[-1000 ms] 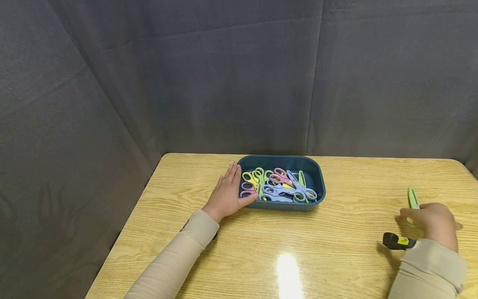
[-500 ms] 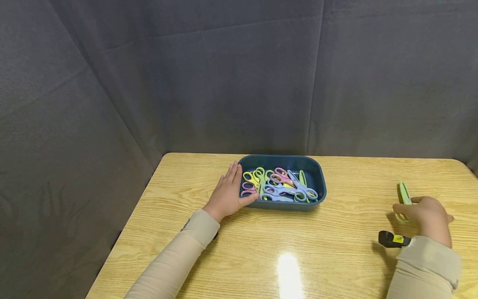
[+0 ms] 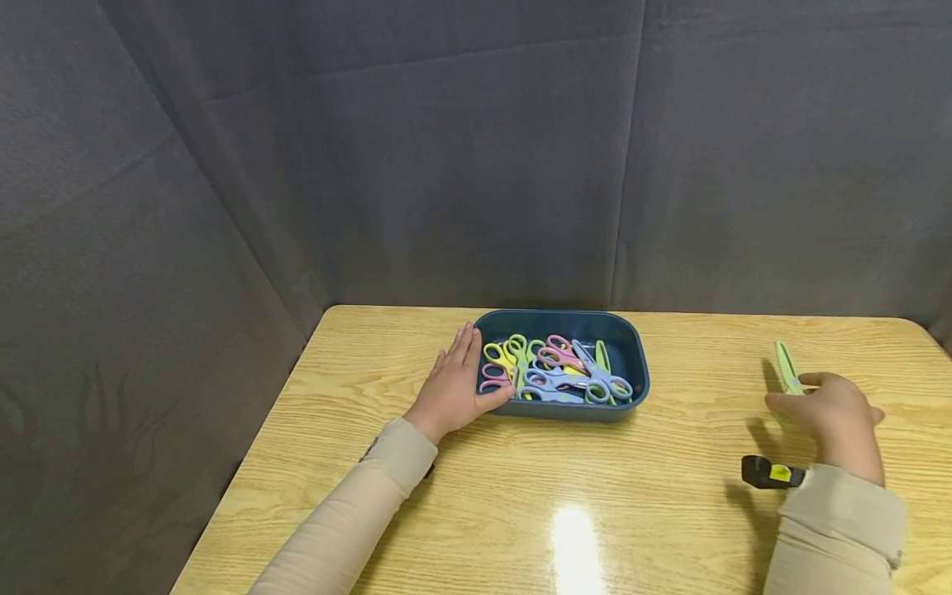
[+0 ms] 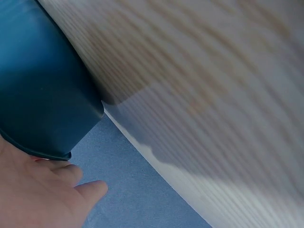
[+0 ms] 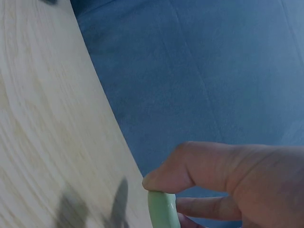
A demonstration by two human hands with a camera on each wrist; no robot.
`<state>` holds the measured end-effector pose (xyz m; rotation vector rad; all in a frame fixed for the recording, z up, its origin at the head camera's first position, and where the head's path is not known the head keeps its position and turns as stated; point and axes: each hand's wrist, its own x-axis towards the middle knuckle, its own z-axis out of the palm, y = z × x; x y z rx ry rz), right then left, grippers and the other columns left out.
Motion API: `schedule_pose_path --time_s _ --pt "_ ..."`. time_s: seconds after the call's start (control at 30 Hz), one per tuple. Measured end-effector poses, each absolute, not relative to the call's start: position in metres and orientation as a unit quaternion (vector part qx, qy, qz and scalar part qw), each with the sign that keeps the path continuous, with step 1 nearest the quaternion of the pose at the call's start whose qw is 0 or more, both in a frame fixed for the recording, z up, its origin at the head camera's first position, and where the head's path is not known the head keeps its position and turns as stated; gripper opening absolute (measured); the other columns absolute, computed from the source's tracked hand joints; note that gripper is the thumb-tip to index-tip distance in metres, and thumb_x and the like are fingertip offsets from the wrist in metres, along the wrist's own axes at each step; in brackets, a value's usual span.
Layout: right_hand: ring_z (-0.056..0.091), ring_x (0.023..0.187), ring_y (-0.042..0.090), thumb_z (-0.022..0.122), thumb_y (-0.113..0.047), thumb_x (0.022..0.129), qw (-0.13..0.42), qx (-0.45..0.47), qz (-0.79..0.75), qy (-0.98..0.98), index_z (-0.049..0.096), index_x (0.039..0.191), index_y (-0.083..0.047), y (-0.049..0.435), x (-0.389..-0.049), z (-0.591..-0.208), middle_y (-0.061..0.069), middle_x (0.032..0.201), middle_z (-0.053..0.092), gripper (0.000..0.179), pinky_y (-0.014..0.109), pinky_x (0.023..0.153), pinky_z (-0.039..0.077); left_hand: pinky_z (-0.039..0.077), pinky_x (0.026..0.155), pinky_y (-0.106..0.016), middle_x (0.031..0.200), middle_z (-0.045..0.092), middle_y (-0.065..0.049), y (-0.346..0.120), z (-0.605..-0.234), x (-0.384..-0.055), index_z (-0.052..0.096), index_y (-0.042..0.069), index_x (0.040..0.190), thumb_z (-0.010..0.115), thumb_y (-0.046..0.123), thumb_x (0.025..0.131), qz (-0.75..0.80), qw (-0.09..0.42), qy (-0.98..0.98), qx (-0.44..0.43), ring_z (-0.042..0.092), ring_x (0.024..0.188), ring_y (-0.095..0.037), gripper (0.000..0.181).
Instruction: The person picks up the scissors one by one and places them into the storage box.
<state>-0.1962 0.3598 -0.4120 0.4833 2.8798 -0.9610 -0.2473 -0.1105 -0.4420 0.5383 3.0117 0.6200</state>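
Observation:
Right of the bin, my right hand [image 3: 829, 417] pinches a pair of green scissors [image 3: 786, 369] between thumb and fingers, blades pointing away from me. Their shadow falls apart from them on the table. In the right wrist view, a rounded green end of the scissors [image 5: 163, 209] shows under the thumb; the rest is out of frame. My left hand [image 3: 449, 384] rests on the left end of a dark blue bin [image 3: 573, 410], its fingers straight along the rim and its thumb over the front corner. Several yellow, green, pink and blue scissors [image 3: 554, 376] lie inside.
The wooden table [image 3: 692, 487] carries the bin near its back edge. Grey cloth [image 3: 476, 165] hangs behind the table and along its left side. A black strap piece with a yellow patch [image 3: 773, 473] sticks out from my right wrist.
My right hand has moved left and away from me with the green scissors, which have risen from the table. The left hand and the bin have stayed in place.

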Motion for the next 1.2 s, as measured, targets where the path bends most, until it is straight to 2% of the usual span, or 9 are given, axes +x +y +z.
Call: schedule_pose_path --time_s 0.13,0.23,0.83,1.2 --pt "0.049 0.109 0.061 0.067 -0.028 0.091 0.013 0.140 -0.303 0.943 0.043 0.135 0.022 0.354 -0.197 -0.410 0.044 0.122 0.053 0.070 0.078 0.101 0.012 0.012 0.123 -0.053 0.170 0.004 -0.013 -0.110 -0.442 -0.248 0.011 0.001 0.161 0.058 0.069 0.091 0.197 0.006 0.965 0.175 0.003 0.156 -0.028 0.109" --pt "0.053 0.102 0.058 0.067 -0.029 0.091 -0.005 0.128 -0.291 0.948 0.045 0.133 0.022 0.348 -0.198 -0.408 0.042 0.117 0.058 0.070 0.072 0.093 0.020 0.012 0.123 -0.053 0.170 0.004 -0.013 -0.110 -0.441 -0.248 0.012 0.001 0.161 0.058 0.069 0.091 0.197 0.007 0.965 0.174 0.003 0.157 -0.028 0.108" --pt "0.053 0.098 0.054 0.076 -0.022 0.084 -0.063 0.068 -0.282 0.955 0.049 0.130 0.020 0.302 -0.206 -0.396 0.042 0.117 0.059 0.067 0.061 0.083 0.024 0.012 0.123 -0.053 0.170 0.005 -0.014 -0.110 -0.443 -0.243 0.013 0.000 0.161 0.059 0.068 0.091 0.204 0.010 0.964 0.171 0.003 0.157 -0.027 0.108" --pt "0.049 0.098 0.051 0.076 -0.020 0.083 -0.085 0.046 -0.292 0.951 0.050 0.131 0.018 0.280 -0.211 -0.389 0.041 0.116 0.059 0.067 0.061 0.086 0.022 0.011 0.124 -0.052 0.170 0.004 -0.012 -0.110 -0.441 -0.246 0.012 0.001 0.161 0.059 0.068 0.091 0.203 0.011 0.964 0.169 0.003 0.157 -0.026 0.108"
